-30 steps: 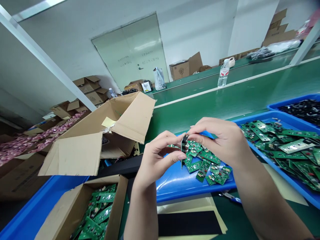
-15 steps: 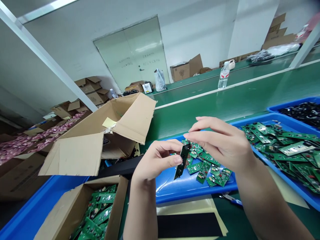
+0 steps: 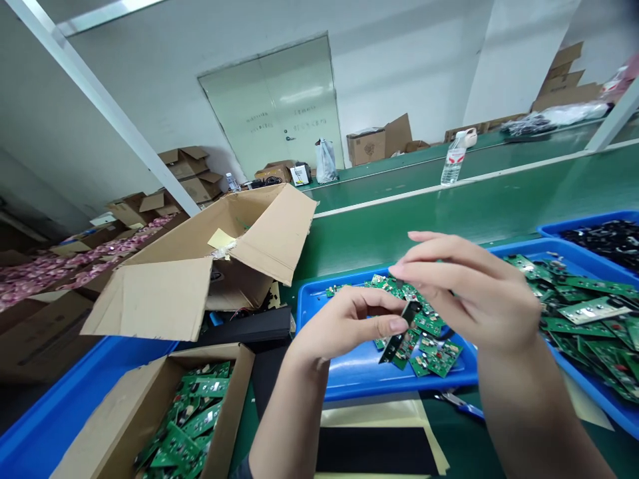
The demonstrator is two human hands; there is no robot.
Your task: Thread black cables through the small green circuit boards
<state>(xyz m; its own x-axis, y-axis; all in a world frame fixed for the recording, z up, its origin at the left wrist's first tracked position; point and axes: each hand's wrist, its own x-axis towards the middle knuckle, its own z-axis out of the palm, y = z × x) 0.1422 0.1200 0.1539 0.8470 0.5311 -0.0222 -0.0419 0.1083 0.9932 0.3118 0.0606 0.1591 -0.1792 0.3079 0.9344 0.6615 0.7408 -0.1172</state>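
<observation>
My left hand [image 3: 344, 326] pinches a narrow green circuit board [image 3: 397, 338] between thumb and fingers, tilted and nearly edge-on, above a blue tray [image 3: 344, 382]. A black component sits at the board's upper end. My right hand [image 3: 479, 293] is up and to the right of the board, its thumb and fingertips drawn together. A small dark part [image 3: 400, 283] shows just under those fingertips; its exact kind is too small to make out. Several green circuit boards [image 3: 439, 356] lie in the tray beneath both hands.
An open cardboard box [image 3: 150, 299] stands left, behind a smaller carton [image 3: 244, 372] of circuit boards. At right are a blue tray [image 3: 529, 249] of boards and another tray [image 3: 549, 229] of black parts. Blue-handled cutters [image 3: 464, 404] lie in front. A water bottle [image 3: 453, 159] stands farther back.
Both hands have shifted right with the circuit board. My right hand's fingertips have moved off the board's upper end, leaving a gap. The view has tilted slightly.
</observation>
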